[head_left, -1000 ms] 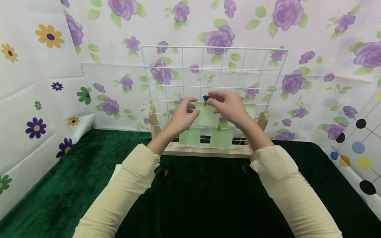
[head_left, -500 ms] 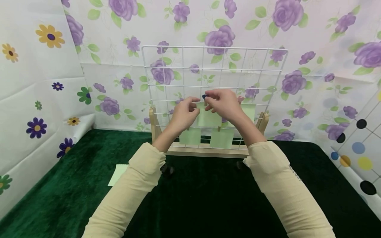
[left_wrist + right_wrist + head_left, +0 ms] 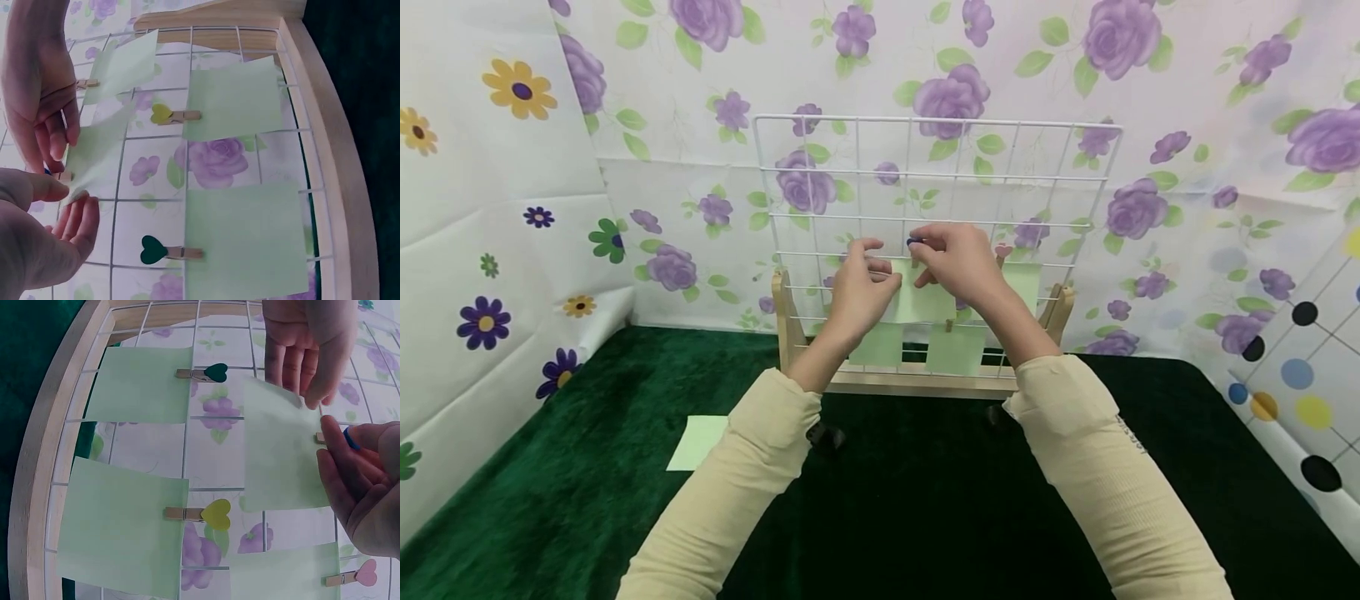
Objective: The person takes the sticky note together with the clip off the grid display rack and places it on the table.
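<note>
My right hand (image 3: 966,262) pinches the blue heart end of a small wooden clothespin (image 3: 352,439) between thumb and index finger. Its wooden tip lies over the edge of a pale green paper sheet (image 3: 284,447), which hangs at the middle of a white wire grid (image 3: 932,175). At the left corner of that sheet is my left hand (image 3: 859,292), thumb and fingers pinching the paper there. Below, two more green sheets hang from clothespins, one with a green heart (image 3: 216,372), the other with a yellow heart (image 3: 216,514). To the right, a pink-heart clothespin (image 3: 365,573) holds another sheet.
The grid stands in a wooden base (image 3: 917,383) with side posts on a dark green cloth (image 3: 910,500). A loose green sheet (image 3: 696,442) lies at the left, partly behind the left sleeve. Flowered sheeting (image 3: 685,167) rises close behind the grid.
My right hand has shifted slightly left with the blue-heart clothespin pinched in it. My left hand has come closer to the sheet's left corner. The sleeve has uncovered more of the loose sheet.
</note>
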{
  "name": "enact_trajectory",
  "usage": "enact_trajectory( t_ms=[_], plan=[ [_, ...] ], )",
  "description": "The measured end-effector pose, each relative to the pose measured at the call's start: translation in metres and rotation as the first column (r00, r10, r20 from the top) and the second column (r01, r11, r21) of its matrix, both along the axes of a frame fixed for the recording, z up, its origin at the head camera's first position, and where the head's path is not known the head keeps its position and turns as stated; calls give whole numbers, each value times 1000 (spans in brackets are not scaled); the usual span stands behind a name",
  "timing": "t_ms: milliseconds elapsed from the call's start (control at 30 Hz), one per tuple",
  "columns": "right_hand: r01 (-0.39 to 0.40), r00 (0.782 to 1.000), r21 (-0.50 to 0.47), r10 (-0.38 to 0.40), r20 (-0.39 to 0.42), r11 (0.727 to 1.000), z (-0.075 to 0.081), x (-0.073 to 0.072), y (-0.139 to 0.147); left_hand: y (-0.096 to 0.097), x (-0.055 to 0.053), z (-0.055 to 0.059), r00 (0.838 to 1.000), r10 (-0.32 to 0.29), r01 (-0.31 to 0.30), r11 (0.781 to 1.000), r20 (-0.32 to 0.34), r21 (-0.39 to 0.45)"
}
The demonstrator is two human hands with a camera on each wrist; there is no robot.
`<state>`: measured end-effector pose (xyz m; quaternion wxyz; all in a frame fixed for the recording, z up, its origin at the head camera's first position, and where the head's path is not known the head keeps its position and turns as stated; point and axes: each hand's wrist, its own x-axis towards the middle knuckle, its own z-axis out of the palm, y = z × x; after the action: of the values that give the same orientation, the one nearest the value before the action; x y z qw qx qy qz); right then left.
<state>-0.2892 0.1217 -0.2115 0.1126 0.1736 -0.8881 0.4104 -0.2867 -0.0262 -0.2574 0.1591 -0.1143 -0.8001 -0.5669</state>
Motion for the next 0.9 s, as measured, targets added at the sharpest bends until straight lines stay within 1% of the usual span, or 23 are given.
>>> enact_trajectory(
  t_ms=[233, 300, 433, 500, 600, 733, 833, 900],
  plan=[
    [1, 1000, -27, -1, -5, 1000, -1, -1, -2, 2, 2, -5, 1000, 5, -5, 997, 5, 82],
    [2, 1000, -33, -2, -5, 999, -2, -2, -2, 2, 2, -6, 999, -13, 8, 991, 35, 135],
    [6, 1000, -31, -6, -5, 1000, -2, -2, 0, 0, 2, -8, 991, -60, 27, 965, 118, 261],
    [6, 1000, -25, -6, -9, 1000, -2, -2, 0, -1, 3, -9, 986, -79, 33, 956, 147, 292],
    [-1, 1000, -22, 1, -12, 1000, -2, -1, 0, -2, 2, -10, 980, -94, 41, 958, 177, 284],
    [-13, 1000, -23, 12, -15, 1000, -1, -1, 0, -4, 1, -10, 975, -105, 49, 962, 197, 268],
    [-3, 1000, -28, 3, -4, 1000, -1, -1, 0, -3, 0, -9, 975, -96, 44, 968, 200, 249],
    [11, 1000, -34, -11, 8, 999, -1, -1, -1, -3, 0, -9, 976, -83, 38, 975, 200, 220]
  ],
)
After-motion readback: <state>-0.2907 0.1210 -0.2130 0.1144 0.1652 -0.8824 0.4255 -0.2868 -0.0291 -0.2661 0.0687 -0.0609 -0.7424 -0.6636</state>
